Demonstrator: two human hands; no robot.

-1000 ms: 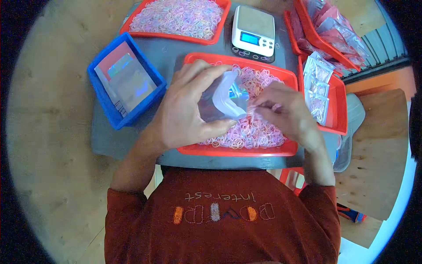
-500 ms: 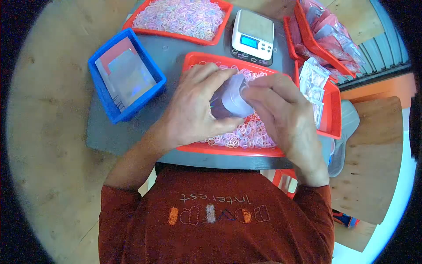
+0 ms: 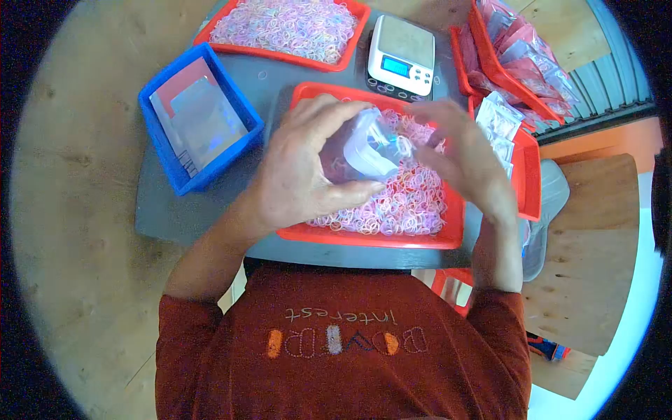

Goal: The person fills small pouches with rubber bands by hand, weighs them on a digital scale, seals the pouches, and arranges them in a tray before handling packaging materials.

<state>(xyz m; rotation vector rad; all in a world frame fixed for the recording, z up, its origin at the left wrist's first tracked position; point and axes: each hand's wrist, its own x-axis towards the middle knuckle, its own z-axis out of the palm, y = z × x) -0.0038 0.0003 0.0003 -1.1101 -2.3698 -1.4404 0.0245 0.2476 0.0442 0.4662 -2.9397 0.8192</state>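
Note:
My left hand (image 3: 297,164) grips a clear plastic bag (image 3: 365,147) between thumb and fingers, its mouth spread and facing right. Some small bands show dimly inside it. Just right of the bag's mouth, my right hand (image 3: 465,157) has its fingers apart, slightly blurred, with nothing visible held in them. Both hands are over a red tray (image 3: 378,241) of small pastel rubber bands (image 3: 406,210).
A second red tray (image 3: 273,52) of bands lies at the back left, beside a digital scale (image 3: 402,56). A blue basket (image 3: 187,183) holds flat bags. Filled packets (image 3: 498,122) sit in a red tray (image 3: 530,175) at the right, below stacked red trays (image 3: 490,56).
My right hand has moved from the bands to the bag's mouth, then back away to the right with its fingers opened. My left hand has kept hold of the bag.

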